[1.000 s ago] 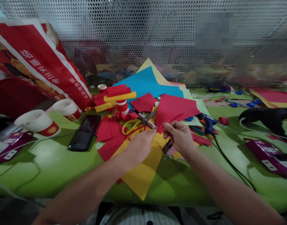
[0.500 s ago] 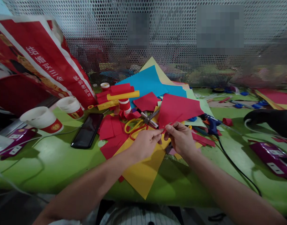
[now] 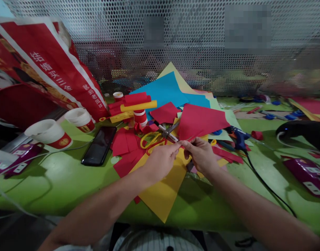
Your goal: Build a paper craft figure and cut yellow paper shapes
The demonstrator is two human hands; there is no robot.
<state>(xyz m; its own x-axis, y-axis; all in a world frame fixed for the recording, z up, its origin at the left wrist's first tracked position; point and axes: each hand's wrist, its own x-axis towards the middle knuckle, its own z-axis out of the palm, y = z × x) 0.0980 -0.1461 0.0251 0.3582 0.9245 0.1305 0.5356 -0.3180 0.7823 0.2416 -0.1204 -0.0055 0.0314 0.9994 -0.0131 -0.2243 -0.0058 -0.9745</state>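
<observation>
Left hand [image 3: 163, 161]: fingers pinched together, contents hidden.
Right hand [image 3: 202, 155]: likewise.
Risk: I could nick a fingertip, the scissors [image 3: 165, 133] lying so near.

Wearing a pale, thinly striped cloth garment [image 3: 152, 242], seen below the lower tip of the flat yellow paper sheet [image 3: 162, 198], with a small round dark spot [image 3: 170, 248] low on it. Whitish cloth edge [image 3: 72, 248], perhaps a sleeve, further left of that sheet. Bare-forearmed.
</observation>
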